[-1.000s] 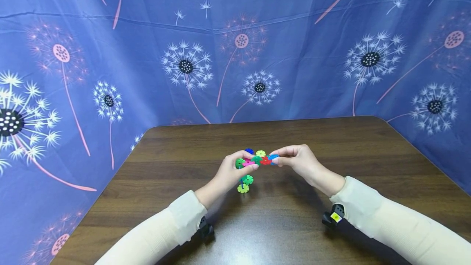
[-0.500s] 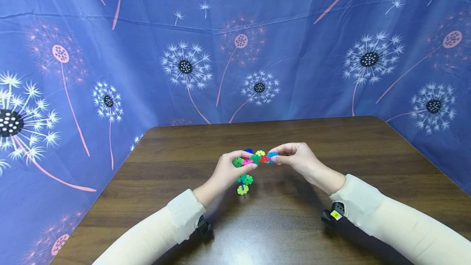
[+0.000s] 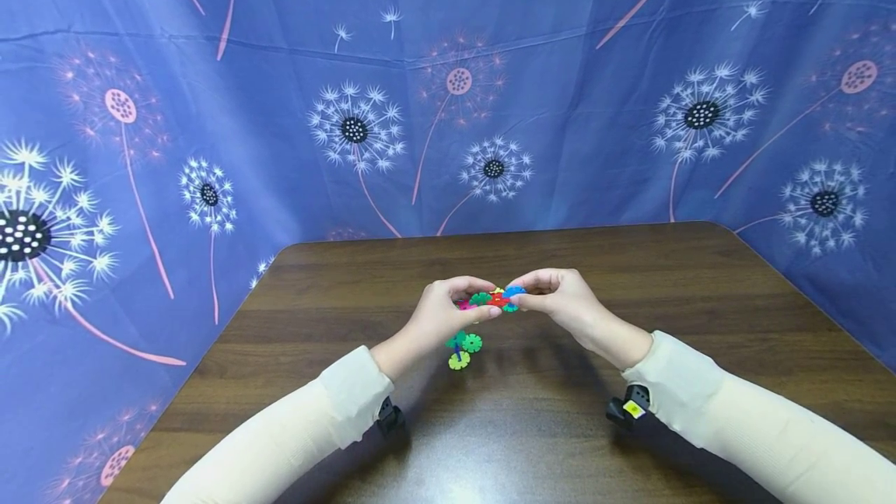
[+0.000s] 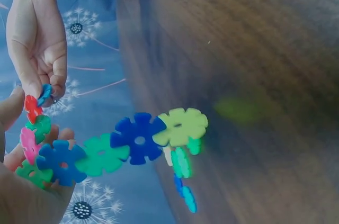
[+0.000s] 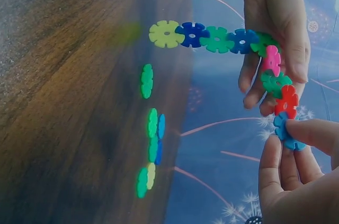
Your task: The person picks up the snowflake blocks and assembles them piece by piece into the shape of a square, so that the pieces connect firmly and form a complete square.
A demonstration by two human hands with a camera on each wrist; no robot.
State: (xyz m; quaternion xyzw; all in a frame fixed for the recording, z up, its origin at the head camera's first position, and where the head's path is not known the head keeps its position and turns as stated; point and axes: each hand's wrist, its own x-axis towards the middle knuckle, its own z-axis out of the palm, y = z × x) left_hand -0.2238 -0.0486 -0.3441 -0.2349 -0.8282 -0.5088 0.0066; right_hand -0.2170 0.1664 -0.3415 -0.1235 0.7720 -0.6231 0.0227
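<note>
Notched plastic discs join into a chain: yellow-green (image 5: 165,34), dark blue, green, blue, green, pink (image 5: 273,61), green, red (image 5: 286,100) and light blue (image 5: 282,128). My left hand (image 3: 439,316) grips the chain around its green and pink discs, thumb in front and fingers behind. At the other end my right hand (image 3: 570,307) pinches the light blue disc (image 3: 514,291), which touches the red disc (image 3: 498,299). From the left hand the rest of the chain hangs down to a yellow-green disc (image 3: 459,361) near the tabletop.
Several loose green, blue and yellow discs (image 5: 153,123) stand out beyond the chain in the right wrist view, partly hidden by the hands from above. The brown wooden table (image 3: 630,263) reaches back to a blue curtain (image 3: 560,99) with a dandelion print.
My left hand has shifted slightly to the right along the chain, its fingertips closer to the red disc. My right hand has moved slightly left with the light blue disc.
</note>
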